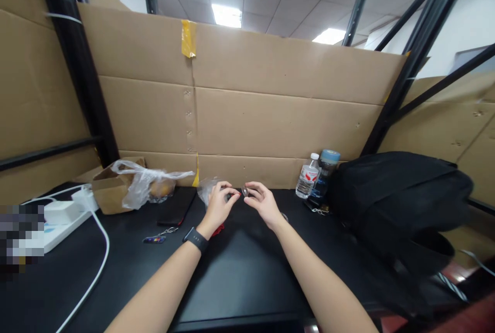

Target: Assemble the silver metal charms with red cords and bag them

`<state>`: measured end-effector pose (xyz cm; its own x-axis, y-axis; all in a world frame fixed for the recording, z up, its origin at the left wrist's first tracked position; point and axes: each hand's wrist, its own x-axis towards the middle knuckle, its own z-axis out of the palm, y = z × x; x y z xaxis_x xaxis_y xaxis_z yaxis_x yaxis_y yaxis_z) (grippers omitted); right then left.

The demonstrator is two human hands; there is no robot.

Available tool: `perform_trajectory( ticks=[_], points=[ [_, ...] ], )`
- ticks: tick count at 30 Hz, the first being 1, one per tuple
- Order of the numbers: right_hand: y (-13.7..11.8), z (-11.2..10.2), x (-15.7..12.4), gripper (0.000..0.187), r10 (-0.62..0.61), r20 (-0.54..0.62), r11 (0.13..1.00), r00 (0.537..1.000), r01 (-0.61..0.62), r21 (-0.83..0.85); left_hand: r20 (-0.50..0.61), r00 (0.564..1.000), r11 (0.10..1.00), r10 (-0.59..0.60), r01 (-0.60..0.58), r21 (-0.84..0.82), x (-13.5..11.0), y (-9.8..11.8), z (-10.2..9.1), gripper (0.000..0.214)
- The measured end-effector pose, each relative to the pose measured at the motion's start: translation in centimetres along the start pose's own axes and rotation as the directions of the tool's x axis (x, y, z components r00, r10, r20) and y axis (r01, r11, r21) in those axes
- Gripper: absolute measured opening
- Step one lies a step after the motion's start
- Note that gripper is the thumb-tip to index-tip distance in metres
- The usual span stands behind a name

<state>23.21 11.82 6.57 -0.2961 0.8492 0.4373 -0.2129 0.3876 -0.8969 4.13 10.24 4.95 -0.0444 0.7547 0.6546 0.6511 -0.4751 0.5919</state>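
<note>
My left hand (219,203), with a dark watch (196,240) on its wrist, is closed in a pinch above the black table. Between its fingertips is something small and dark with a red tip, too small to name. Close by on the right, my right hand (263,203) pinches a small shiny round piece (245,191) between thumb and fingers. The fingertips of both hands face each other, a short gap apart. Behind my left hand lies a clear plastic bag (204,189), and a red item (218,229) shows partly under that wrist.
At left are a white power strip (58,222) with cables, a cardboard box (110,191), a knotted plastic bag (141,188), a black notebook (176,209) and a keychain (154,239). Two bottles (308,176) and a black backpack (398,204) stand right. Cardboard (270,127) walls the back.
</note>
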Motion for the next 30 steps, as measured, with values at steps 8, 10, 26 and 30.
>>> perform_trajectory(
  ticks=[8,10,26,30],
  points=[
    [0.5,1.2,-1.4,0.045,0.015,0.0,0.999,1.0,-0.015,0.03,0.019,0.999,0.999,0.028,-0.027,-0.027,-0.3,0.4,0.7,0.012],
    [0.4,1.4,-1.7,0.045,0.019,-0.022,0.999,1.0,-0.018,0.049,0.02,0.999,0.999,0.035,-0.035,-0.023,-0.4,0.6,0.8,0.011],
    [1.3,-0.5,-1.2,0.036,0.033,-0.03,0.976,0.999,-0.039,-0.216,0.036,0.998,0.997,0.054,-0.055,0.044,-0.6,2.2,0.2,0.008],
    [1.3,-0.9,-1.1,0.031,-0.04,0.008,0.934,0.999,0.04,-0.354,0.072,0.995,0.997,0.067,-0.07,0.03,-0.6,2.5,-0.1,0.007]
  ],
)
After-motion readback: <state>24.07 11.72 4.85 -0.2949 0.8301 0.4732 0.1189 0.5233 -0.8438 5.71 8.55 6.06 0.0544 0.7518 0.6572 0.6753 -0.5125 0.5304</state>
